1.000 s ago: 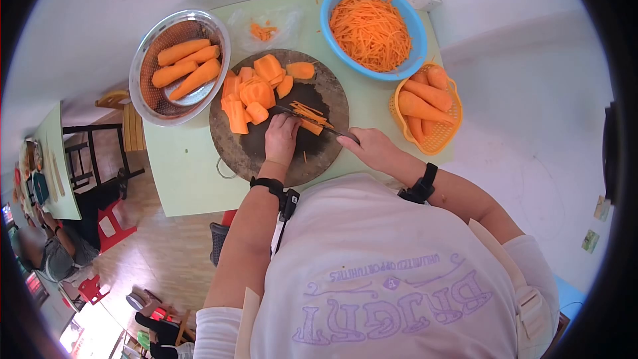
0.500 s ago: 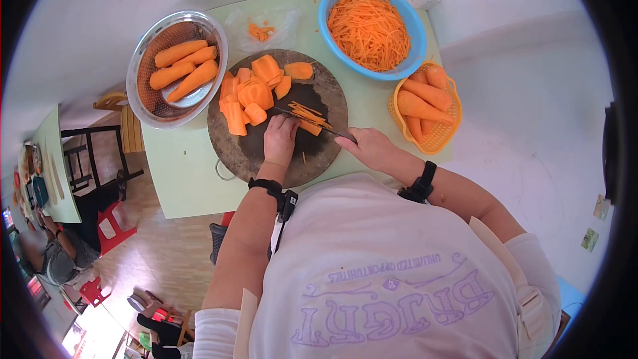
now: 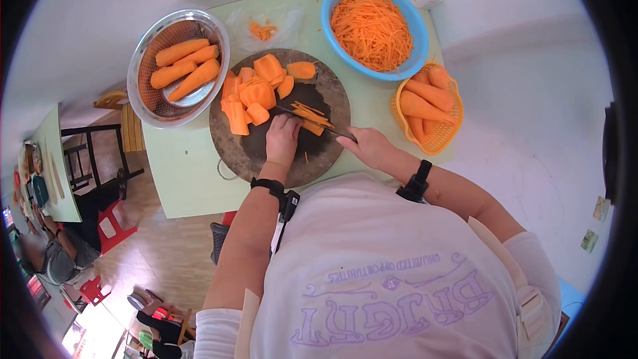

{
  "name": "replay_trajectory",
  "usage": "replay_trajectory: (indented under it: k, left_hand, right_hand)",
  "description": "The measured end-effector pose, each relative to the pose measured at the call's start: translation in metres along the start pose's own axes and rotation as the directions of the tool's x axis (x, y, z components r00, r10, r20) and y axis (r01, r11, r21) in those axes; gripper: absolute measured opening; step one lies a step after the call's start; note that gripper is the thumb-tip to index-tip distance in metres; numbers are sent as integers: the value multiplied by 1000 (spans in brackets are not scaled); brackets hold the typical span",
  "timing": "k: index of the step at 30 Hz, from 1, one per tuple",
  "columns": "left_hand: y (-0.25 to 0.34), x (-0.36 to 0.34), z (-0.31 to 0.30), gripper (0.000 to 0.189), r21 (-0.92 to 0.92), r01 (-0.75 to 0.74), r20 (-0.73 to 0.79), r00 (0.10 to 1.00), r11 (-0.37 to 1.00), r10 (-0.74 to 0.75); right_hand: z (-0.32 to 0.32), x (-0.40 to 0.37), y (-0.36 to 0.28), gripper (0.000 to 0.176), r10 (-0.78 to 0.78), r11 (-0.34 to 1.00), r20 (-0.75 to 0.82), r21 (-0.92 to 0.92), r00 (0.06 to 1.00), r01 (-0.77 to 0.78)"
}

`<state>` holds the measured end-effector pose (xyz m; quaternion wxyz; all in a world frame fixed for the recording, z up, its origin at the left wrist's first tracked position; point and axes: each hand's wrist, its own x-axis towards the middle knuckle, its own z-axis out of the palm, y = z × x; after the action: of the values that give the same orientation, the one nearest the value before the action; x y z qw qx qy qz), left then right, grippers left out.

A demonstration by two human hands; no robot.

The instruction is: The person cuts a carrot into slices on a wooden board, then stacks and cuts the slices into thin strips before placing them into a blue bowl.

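Note:
My right hand (image 3: 372, 147) is closed round the handle of a dark knife (image 3: 325, 130), whose blade lies across the round board (image 3: 319, 166). With fingers bent together, my left hand (image 3: 282, 136) presses on a carrot piece (image 3: 312, 127) beside the blade. Thin carrot strips (image 3: 310, 114) lie just beyond the knife. Several carrot slices and chunks (image 3: 258, 93) are heaped on the board's left and far part.
A metal bowl (image 3: 147, 103) holds several whole carrots. Shredded carrot fills a blue basin (image 3: 421, 40). More carrots sit in a yellow basket (image 3: 446, 136). Carrot scraps (image 3: 262, 30) lie on a plastic bag. People sit at the far left and lower left, near red stools (image 3: 114, 227).
The whole view has shifted very slightly. My hands and the knife hold nearly the same places on the board.

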<state>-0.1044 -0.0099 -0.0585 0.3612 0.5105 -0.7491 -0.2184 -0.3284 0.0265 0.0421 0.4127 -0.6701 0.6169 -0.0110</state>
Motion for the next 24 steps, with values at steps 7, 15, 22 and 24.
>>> replay_trajectory:
  k: [7, 15, 22, 24]
  left_hand:
    - [0, 1, 0, 9, -9, -21, -28, 999, 1000, 21]
    - [-2, 0, 2, 9, 3, -21, -24, 999, 1000, 22]
    - [0, 0, 1, 8, 18, -19, -20, 1000, 1000, 19]
    - [-1, 0, 1, 8, 19, -16, -17, 1000, 1000, 16]
  right_hand:
    - [-6, 0, -3, 53, 55, 995, 16, 78, 998, -56]
    - [-14, -11, -10, 55, 12, 1000, 2, 22, 1000, -12]
    - [-14, -12, -12, 56, -2, 1000, -4, 16, 1000, 2]
    - [-15, -12, -13, 56, 5, 1000, 6, 10, 1000, -6]
